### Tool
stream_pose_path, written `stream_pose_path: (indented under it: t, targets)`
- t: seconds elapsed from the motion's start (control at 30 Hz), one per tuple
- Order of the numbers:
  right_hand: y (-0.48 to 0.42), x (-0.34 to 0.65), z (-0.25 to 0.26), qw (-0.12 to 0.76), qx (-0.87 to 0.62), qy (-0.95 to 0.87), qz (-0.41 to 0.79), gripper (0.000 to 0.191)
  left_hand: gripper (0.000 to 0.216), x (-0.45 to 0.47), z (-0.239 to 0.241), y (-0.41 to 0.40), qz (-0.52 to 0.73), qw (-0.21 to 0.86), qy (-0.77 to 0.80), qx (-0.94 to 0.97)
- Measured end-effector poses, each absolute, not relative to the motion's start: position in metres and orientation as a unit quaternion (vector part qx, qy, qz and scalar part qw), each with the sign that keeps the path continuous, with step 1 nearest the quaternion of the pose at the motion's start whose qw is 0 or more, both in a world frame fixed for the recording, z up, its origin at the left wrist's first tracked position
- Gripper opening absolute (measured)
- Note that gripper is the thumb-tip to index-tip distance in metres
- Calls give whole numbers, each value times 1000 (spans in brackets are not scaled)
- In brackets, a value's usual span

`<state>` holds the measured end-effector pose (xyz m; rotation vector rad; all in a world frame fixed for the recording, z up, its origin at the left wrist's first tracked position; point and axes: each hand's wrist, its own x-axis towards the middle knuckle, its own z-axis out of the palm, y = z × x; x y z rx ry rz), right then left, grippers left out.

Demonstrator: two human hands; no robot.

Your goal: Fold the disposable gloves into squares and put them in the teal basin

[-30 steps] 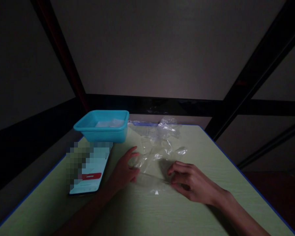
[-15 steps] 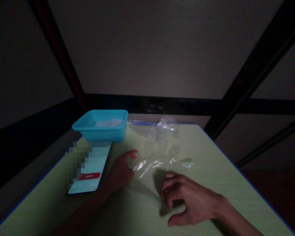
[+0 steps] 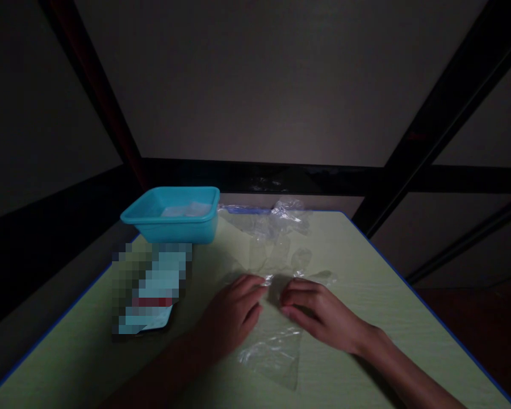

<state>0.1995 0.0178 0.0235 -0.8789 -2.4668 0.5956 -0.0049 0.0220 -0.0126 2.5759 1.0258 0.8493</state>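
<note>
The fingers (image 3: 251, 282) of the left hand (image 3: 227, 315) are bent and close to one another, with the tips over a thin, transparent plastic sheet (image 3: 270, 352). The right hand (image 3: 330, 318) comes from the opposite side; its fingers are curled, and the thumb lies below them with only a narrow opening between. I cannot tell if either hand pinches the plastic, because it is very clear and the light is weak. The two hands are near each other but do not touch.

The sheet lies on the pale green counter (image 3: 353, 250), under and between the hands, and its wrinkled near part extends toward the person. Farther away, at the far edge of the counter, there is a crumpled clear plastic (image 3: 290, 210); whether it is the same piece, I cannot tell. To the left of it stands a turquoise basin (image 3: 179, 232) with something whitish (image 3: 198, 209) inside. In front of the basin lies a phone (image 3: 159, 318) with a lit screen, partly covered by blurred squares.
</note>
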Motion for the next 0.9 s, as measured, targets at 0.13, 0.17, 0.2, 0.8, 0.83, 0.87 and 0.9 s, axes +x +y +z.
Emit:
stream_pose_path:
  t: [0.13, 0.17, 0.2, 0.8, 0.83, 0.87, 0.9]
  targets:
    - [19, 199, 21, 209, -319, -907, 178, 29, 45, -2, -18, 17, 191, 124, 347, 910]
    - [18, 199, 21, 204, -319, -909, 172, 30, 47, -2, -17, 17, 173, 125, 348, 913]
    - [18, 199, 21, 200, -320, -911, 168, 30, 49, -2, -17, 16, 161, 126, 349, 915]
    - [21, 201, 21, 176, -324, -918, 148, 31, 63, -3, -7, 11, 71, 140, 318, 935]
    - [21, 201, 21, 179, -325, -916, 150, 30, 64, -3, -6, 10, 69, 145, 316, 935]
    - [21, 202, 21, 184, -326, -914, 153, 30, 65, -3, -5, 9, 68, 151, 314, 935]
    - [21, 202, 22, 189, -328, -912, 158, 29, 67, -3, -4, 7, 67, 156, 309, 936]
